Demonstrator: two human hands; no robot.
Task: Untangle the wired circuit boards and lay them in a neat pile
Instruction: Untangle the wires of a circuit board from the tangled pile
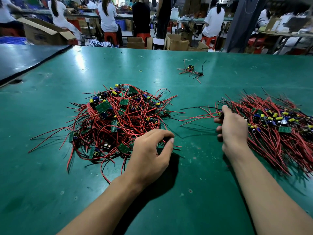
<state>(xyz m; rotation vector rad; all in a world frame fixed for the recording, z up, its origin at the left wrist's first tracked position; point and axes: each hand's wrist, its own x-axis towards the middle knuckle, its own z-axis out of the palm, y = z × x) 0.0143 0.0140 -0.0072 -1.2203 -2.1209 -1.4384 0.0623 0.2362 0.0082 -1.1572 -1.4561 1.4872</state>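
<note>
Left hand [149,150] at tangled heap [116,114], right hand [234,128] perhaps round board [221,115]

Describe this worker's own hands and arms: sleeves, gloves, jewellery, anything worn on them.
The left hand and the right hand are both bare, with no gloves, finger cots or rings in view. The left forearm and the right forearm are uncovered down to the picture's lower edge. No sleeve, cuff, watch, bracelet or wrist strap shows.
</note>
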